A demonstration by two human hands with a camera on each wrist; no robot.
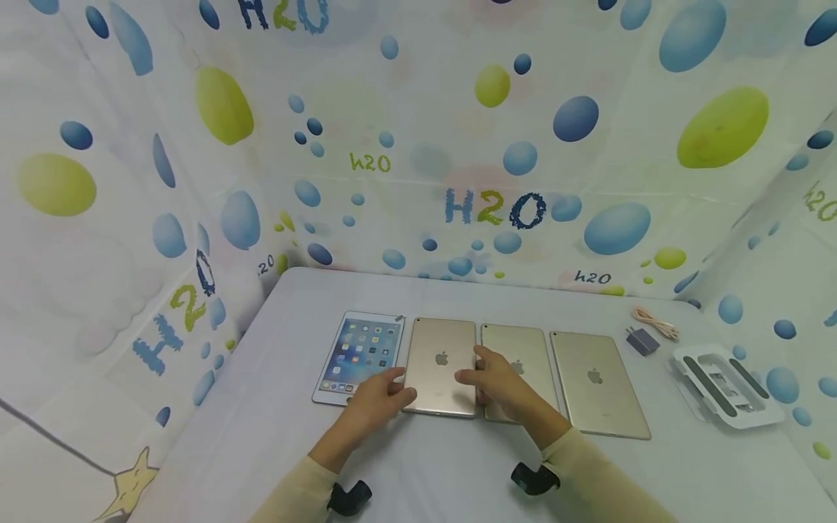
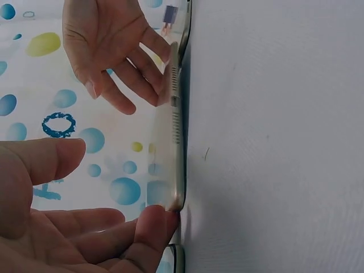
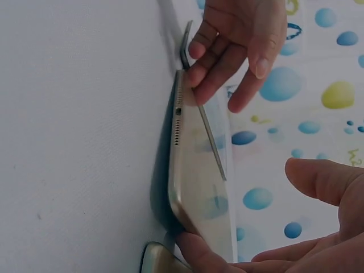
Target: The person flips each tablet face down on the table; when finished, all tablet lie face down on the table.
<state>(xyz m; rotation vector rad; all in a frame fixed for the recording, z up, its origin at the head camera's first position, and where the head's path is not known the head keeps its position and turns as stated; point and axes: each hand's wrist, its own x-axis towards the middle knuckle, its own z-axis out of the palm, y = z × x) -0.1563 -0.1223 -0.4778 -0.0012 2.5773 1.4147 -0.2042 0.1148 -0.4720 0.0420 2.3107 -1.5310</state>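
One gold, metal-backed rectangular tablet (image 1: 439, 378), apple-marked face up, lies near the middle of the white worktop (image 1: 277, 349), its long axis running from the near edge toward the far edge. It sits between the two hands, and neither is clearly nearer: the left hand (image 1: 373, 401) touches its left long side by the near left corner, the right hand (image 1: 502, 383) its right long side. Both hands have fingers loosely extended and thumbs well apart from them, fingertips against the tablet's rim without closing around it. Whether its near end is raised I cannot tell.

Just left lies a white-framed tablet with a lit screen (image 1: 366, 352); just right, a second gold tablet (image 1: 531, 347), partly hidden by the right hand, then a third gold tablet (image 1: 600, 388). Toward the worktop's far right corner are a dark grey cube-shaped plug (image 1: 642, 341) and a pale pink coiled cable (image 1: 656, 324); along the right edge, a white plastic tray with dark strips (image 1: 763, 415).
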